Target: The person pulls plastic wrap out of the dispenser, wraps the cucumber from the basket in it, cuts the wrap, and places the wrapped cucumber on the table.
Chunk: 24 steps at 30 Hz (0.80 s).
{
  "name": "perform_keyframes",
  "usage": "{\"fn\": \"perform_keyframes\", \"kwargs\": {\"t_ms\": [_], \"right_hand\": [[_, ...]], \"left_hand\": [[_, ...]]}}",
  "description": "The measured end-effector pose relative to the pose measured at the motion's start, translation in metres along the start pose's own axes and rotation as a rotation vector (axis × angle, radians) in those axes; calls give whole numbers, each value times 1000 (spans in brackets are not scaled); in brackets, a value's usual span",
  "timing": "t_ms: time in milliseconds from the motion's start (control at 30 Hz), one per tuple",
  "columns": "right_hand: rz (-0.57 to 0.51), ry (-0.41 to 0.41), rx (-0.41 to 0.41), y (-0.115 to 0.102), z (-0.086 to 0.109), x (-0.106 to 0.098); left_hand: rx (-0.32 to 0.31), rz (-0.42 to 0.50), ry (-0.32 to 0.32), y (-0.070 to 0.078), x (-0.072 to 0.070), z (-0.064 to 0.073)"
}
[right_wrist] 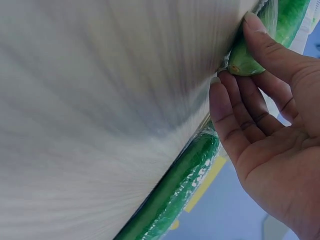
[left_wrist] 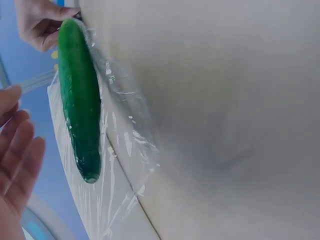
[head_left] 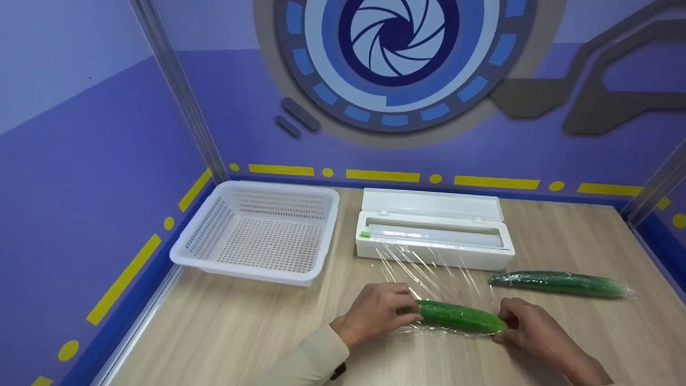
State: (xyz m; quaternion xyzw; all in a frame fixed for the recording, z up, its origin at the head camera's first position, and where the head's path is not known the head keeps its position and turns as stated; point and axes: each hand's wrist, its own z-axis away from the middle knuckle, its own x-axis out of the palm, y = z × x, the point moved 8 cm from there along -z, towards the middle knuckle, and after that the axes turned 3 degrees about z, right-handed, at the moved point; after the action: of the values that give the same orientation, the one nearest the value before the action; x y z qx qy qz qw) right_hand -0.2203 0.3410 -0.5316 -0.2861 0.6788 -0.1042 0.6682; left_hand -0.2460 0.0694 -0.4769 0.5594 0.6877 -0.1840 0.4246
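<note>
A green cucumber (head_left: 455, 316) lies on a sheet of cling film (head_left: 429, 268) that runs back to the white wrap dispenser (head_left: 434, 252). My left hand (head_left: 380, 311) is beside the cucumber's dark left end; in the left wrist view its loosely bent fingers (left_wrist: 20, 155) stand apart from the cucumber (left_wrist: 82, 105). At the paler right end, my right hand (head_left: 530, 327) curls its thumb and fingers about the tip and holds the film there. The right wrist view shows the right hand (right_wrist: 270, 110) with fingertips at the gathered film by the cucumber tip (right_wrist: 242, 60).
Another cucumber (head_left: 563, 284), wrapped in film, lies right of the dispenser. A white perforated basket (head_left: 321, 252) stands at the back left. The dispenser's lid (head_left: 434, 203) is raised, with the film roll (head_left: 429, 235) inside. Painted panels (head_left: 241, 118) enclose the wooden table (head_left: 214, 332).
</note>
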Motion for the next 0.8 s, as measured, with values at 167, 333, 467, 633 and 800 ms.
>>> {"fn": "perform_keyframes", "kwargs": {"t_ms": [167, 333, 467, 633, 800], "right_hand": [[-5, -39, 34, 1, -3, 2], [1, -45, 30, 0, -3, 1], [4, -41, 25, -2, -4, 1], [20, -54, 29, -1, -6, 2], [46, -85, 34, -4, -8, 2]], "left_hand": [[-60, -112, -159, -7, 11, 23], [-144, -181, -252, -17, 20, 40], [-178, -219, -285, -21, 23, 46], [-167, -229, -256, -19, 20, 49], [-114, -248, -96, -12, 8, 49]]}}
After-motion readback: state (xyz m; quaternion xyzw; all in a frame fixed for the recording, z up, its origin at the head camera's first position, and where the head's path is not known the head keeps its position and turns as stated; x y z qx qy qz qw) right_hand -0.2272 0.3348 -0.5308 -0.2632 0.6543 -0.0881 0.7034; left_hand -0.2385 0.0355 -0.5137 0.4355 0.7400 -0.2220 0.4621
